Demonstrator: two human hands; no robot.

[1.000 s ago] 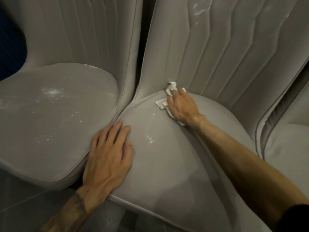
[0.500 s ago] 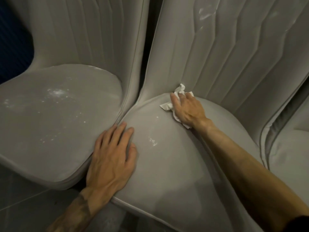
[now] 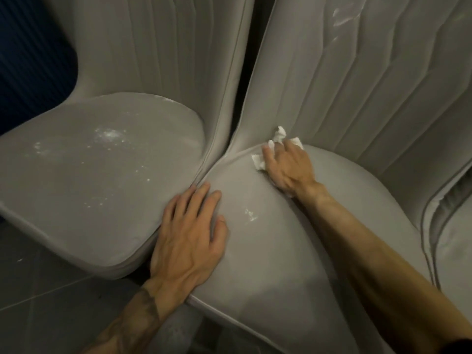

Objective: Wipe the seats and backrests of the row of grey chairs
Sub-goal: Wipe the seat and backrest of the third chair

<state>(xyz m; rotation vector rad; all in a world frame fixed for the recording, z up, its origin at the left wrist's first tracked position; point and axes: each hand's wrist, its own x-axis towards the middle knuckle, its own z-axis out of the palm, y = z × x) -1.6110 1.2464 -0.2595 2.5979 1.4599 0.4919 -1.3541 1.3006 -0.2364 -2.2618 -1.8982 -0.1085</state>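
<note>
Two grey upholstered chairs stand side by side. My right hand (image 3: 287,166) presses a crumpled white tissue (image 3: 279,135) onto the back of the middle chair's seat (image 3: 268,264), where it meets the ribbed backrest (image 3: 357,85). A small white smear (image 3: 250,214) lies on this seat in front of my hand. My left hand (image 3: 190,238) rests flat, fingers spread, on the seat's left front edge, at the seam with the left chair. The left chair's seat (image 3: 89,180) is speckled with white dust.
A third grey chair (image 3: 457,251) shows at the right edge. A white smudge (image 3: 344,17) marks the middle backrest high up. Grey tiled floor (image 3: 38,290) lies below the seats, and a dark blue ribbed wall (image 3: 28,60) is at the far left.
My right hand with the tissue has slid slightly left along the back of the seat. My left hand has stayed planted on the seat edge.
</note>
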